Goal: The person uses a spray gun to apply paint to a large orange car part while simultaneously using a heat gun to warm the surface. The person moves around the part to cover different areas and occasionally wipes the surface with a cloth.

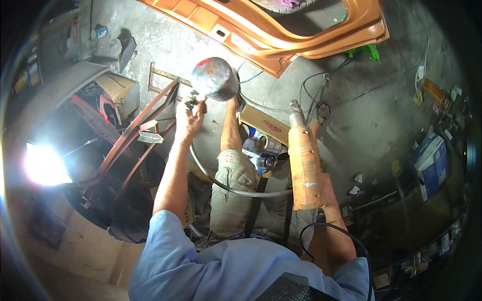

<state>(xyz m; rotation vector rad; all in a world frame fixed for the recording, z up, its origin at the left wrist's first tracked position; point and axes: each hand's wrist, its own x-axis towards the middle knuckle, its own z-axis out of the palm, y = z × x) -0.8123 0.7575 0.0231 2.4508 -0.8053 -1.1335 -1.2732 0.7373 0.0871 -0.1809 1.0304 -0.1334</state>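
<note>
My left hand (190, 119) is closed around what looks like a spray gun, most of it hidden under its round grey metal cup (215, 79). Red and rusty spots mark the cup, and greenish metal knobs (191, 100) show by my fingers. A grey hose (236, 190) loops from below my left wrist across my lap. On the right, my right hand (329, 193) grips a worn orange heat gun (305, 168) from beneath, fingers mostly hidden. Its metal nozzle (296, 113) points away from me. Ahead stands an orange car door panel (251, 40).
Between my legs sit several cans (269, 144) beside a cardboard box (263, 123). Reddish metal bars (130, 133) and a bright lamp (45, 163) are at left. Hoses and cables (306, 88) cross the concrete floor. A blue box (432, 163) stands at right.
</note>
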